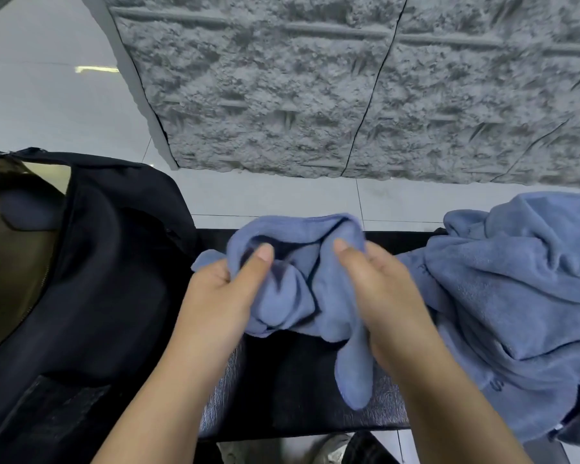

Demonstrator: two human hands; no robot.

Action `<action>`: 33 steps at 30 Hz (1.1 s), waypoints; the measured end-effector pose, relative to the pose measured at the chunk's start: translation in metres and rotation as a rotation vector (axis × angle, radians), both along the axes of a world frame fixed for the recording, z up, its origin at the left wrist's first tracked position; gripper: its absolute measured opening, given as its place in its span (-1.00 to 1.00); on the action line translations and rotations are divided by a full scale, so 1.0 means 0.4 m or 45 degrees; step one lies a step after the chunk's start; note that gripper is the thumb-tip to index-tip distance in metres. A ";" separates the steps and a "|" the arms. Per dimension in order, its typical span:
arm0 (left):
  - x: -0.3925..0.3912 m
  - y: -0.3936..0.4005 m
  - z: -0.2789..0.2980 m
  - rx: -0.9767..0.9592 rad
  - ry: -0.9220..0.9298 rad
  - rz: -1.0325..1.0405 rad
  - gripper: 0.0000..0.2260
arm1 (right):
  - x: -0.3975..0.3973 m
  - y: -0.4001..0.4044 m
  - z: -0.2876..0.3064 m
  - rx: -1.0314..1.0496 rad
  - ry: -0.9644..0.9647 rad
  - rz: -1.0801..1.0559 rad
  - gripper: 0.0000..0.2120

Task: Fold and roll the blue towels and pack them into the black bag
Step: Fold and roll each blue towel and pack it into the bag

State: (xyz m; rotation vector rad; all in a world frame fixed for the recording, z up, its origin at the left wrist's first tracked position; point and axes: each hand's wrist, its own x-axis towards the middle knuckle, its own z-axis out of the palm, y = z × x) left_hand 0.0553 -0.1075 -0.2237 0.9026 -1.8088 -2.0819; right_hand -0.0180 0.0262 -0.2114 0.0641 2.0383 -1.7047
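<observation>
Left hand: the left hand grips the left side of a small crumpled blue terry towel, thumb pressed on top, fingers curled under the cloth.
Right hand: the right hand pinches the same towel's right side, thumb on top; a loose corner hangs at its 6 o'clock.
Held towel: bunched between both hands, above the black leather-look bench, at frame centre.
Towel pile: a heap of larger rumpled blue towels lies at 3 o'clock of the hands, on the bench.
Bag: the black fabric bag sits at 9 o'clock, unzipped, olive lining showing.
Floor: pale tiles and a grey textured mat at 12 o'clock.
</observation>
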 end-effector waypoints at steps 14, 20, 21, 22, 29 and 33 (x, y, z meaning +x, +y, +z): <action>0.014 0.030 -0.016 -0.914 0.051 -0.242 -0.62 | 0.015 -0.018 0.025 -0.128 0.010 -0.123 -0.72; 0.019 -0.027 -0.009 -1.135 -0.109 0.139 -0.78 | -0.025 0.017 0.029 -0.368 -0.071 -0.459 -0.69; 0.019 -0.024 -0.006 -1.086 -0.118 0.155 -0.81 | -0.032 0.026 0.024 -0.413 -0.136 -0.510 -0.65; 0.017 -0.018 -0.004 -0.993 -0.127 0.157 -0.83 | -0.039 0.034 0.017 -0.455 -0.192 -0.534 -0.60; 0.013 0.017 0.010 -0.489 0.085 -0.275 -0.81 | -0.052 0.044 -0.012 -0.764 -0.468 -0.493 -0.68; 0.025 0.041 -0.020 -0.691 -0.203 -0.765 -0.63 | -0.041 0.031 -0.014 -0.748 -0.523 -0.435 -0.94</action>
